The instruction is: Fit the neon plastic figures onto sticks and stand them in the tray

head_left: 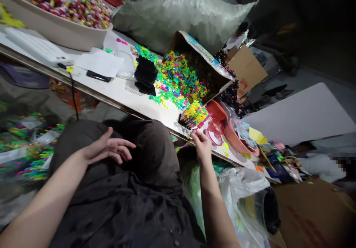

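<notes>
My left hand (109, 148) hovers over my lap with its fingers apart and nothing in them. At the table's front edge, my right hand (203, 146) has its thumb and fingers pinched together; whatever is between the tips is too small to make out. Just beyond those fingertips sits a black holder (183, 121) packed with small yellow, pink and green plastic figures (196, 113). Small red mesh baskets (213, 138) stand right beside my right hand. Behind the holder, a tipped cardboard box (204, 56) spills a heap of similar colourful pieces (183, 73) across the white tabletop.
Black stacked holders (146, 71), a dark phone-like object (98, 76) and white paper (101, 63) lie left of the heap. A wide tub (83, 36) of wrapped candy-like pieces stands far left. A large stuffed sack (178, 14) rests behind; plastic bags (236, 188) hang below right.
</notes>
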`<state>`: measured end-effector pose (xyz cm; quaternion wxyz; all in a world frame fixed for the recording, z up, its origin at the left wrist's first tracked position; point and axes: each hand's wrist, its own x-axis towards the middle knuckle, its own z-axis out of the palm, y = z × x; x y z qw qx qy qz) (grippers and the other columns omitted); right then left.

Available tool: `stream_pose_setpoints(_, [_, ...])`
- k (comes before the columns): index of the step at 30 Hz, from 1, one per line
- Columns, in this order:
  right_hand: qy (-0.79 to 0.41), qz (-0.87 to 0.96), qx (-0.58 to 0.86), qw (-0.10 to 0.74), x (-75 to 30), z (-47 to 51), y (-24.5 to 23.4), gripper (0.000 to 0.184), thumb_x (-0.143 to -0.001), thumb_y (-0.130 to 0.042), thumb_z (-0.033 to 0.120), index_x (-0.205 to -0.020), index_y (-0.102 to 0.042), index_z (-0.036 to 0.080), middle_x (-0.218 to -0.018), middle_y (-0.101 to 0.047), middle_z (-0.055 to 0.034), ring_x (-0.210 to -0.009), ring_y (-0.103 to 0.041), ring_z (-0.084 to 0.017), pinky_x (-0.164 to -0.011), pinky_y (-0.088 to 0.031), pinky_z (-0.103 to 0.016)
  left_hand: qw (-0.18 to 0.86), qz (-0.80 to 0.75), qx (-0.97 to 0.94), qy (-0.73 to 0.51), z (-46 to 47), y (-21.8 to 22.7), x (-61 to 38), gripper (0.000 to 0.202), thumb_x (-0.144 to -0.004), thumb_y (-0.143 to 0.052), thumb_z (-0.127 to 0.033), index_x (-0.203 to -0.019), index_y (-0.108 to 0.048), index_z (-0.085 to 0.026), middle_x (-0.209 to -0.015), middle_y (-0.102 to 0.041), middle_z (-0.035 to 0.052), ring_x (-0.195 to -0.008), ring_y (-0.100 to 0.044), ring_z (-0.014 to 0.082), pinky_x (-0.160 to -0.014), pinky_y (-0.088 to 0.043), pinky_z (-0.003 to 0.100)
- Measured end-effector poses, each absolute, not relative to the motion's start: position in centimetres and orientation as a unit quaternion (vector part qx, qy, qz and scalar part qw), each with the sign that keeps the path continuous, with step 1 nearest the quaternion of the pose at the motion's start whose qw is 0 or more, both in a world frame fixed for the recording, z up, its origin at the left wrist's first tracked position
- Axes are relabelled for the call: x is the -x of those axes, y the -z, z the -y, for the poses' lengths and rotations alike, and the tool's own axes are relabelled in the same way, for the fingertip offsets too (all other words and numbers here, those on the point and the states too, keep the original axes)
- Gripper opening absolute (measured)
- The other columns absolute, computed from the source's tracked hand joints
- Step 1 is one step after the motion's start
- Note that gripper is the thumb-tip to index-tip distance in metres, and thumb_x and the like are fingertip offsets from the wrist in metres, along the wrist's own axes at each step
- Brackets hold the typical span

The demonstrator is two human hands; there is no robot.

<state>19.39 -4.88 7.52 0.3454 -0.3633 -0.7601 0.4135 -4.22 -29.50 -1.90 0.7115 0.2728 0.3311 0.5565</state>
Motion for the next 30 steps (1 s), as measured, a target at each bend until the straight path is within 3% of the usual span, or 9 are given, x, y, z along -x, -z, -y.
stream_pose_setpoints(3, [-0.415, 0.695, 0.413, 0.417, -18.0, 2.2, -5.6, 0.038, -0.061, -0.064, 0.039, -0.086, -0.062, 0.010, -0.075, -0.063, -0.0043, -0.067, -0.055, -0.014, -0.061, -0.042, -0.026, 0.684, -0.301, -0.158, -0.646, 31.4, 5.1, 6.4, 0.074, -0.077, -0.021, -0.063, -0.111, -0.055, -0.006, -0.091, -0.063, 0.0204, -0.081, -0.058, 0.0274, -0.072, -0.046, 0.036])
stream_pose_setpoints(7, [-0.431, 0.672, 0.421, 0.430, -16.5, 1.0, -3.4, 0.042, -0.060, -0.063, 0.041, -0.087, -0.060, 0.008, -0.070, -0.061, -0.0037, -0.062, -0.054, -0.013, -0.052, -0.040, -0.023, 0.620, -0.232, -0.089, -0.744, 31.9, 6.8, 7.0, 0.065, -0.076, -0.034, -0.060, -0.107, -0.055, -0.008, -0.084, -0.065, 0.0158, -0.080, -0.059, 0.0250, -0.080, -0.044, 0.039])
stream_pose_setpoints(12, [-0.465, 0.643, 0.403, 0.457, -14.8, 0.3, -1.2, 0.041, -0.065, -0.058, 0.041, -0.093, -0.056, 0.012, -0.079, -0.061, -0.0038, -0.054, -0.051, -0.009, -0.049, -0.041, -0.021, 0.601, -0.197, -0.103, -0.768, 30.9, 6.7, 6.7, 0.063, -0.073, -0.040, -0.060, -0.104, -0.056, -0.008, -0.081, -0.064, 0.0145, -0.078, -0.059, 0.0253, -0.081, -0.043, 0.041])
stream_pose_setpoints(15, [-0.469, 0.621, 0.409, 0.476, -13.9, 0.0, -0.1, 0.042, -0.067, -0.056, 0.040, -0.099, -0.052, 0.013, -0.067, -0.059, 0.0000, -0.045, -0.047, -0.008, -0.047, -0.041, -0.022, 0.598, -0.195, -0.108, -0.770, 30.8, 6.9, 6.7, 0.066, -0.071, -0.040, -0.063, -0.103, -0.056, -0.007, -0.080, -0.064, 0.0150, -0.076, -0.059, 0.0257, -0.080, -0.043, 0.042])
stream_pose_setpoints(18, [-0.437, 0.638, 0.422, 0.473, -13.4, -0.4, 0.5, 0.039, -0.071, -0.052, 0.041, -0.098, -0.051, 0.013, -0.054, -0.052, 0.0041, -0.039, -0.042, -0.009, -0.043, -0.037, -0.022, 0.598, -0.193, -0.111, -0.770, 30.9, 7.2, 6.8, 0.068, -0.071, -0.038, -0.064, -0.104, -0.056, -0.007, -0.081, -0.064, 0.0154, -0.077, -0.059, 0.0266, -0.080, -0.043, 0.043])
stream_pose_setpoints(22, [-0.346, 0.719, 0.438, 0.414, -13.4, -1.2, 0.7, 0.036, -0.076, -0.044, 0.041, -0.096, -0.054, 0.013, -0.052, -0.051, 0.0033, -0.037, -0.042, -0.010, -0.043, -0.035, -0.022, 0.596, -0.194, -0.116, -0.770, 30.9, 7.3, 6.8, 0.070, -0.071, -0.036, -0.066, -0.106, -0.055, -0.007, -0.080, -0.064, 0.0152, -0.077, -0.058, 0.0270, -0.080, -0.042, 0.043])
stream_pose_setpoints(25, [-0.247, 0.772, 0.455, 0.368, -13.6, -1.7, 0.7, 0.036, -0.078, -0.038, 0.039, -0.092, -0.057, 0.012, -0.057, -0.056, -0.0015, -0.048, -0.050, -0.014, -0.051, -0.039, -0.024, 0.594, -0.198, -0.113, -0.771, 30.8, 7.4, 6.8, 0.072, -0.071, -0.034, -0.067, -0.106, -0.055, -0.007, -0.078, -0.064, 0.0146, -0.075, -0.058, 0.0267, -0.080, -0.042, 0.044])
stream_pose_setpoints(30, [-0.167, 0.805, 0.450, 0.348, -13.8, -2.3, 0.8, 0.033, -0.078, -0.036, 0.033, -0.092, -0.058, 0.012, -0.087, -0.063, -0.0108, -0.082, -0.056, -0.020, -0.072, -0.040, -0.027, 0.587, -0.220, -0.114, -0.771, 30.7, 7.3, 6.6, 0.072, -0.071, -0.032, -0.069, -0.106, -0.055, -0.009, -0.076, -0.063, 0.0139, -0.075, -0.059, 0.0267, -0.080, -0.041, 0.044])
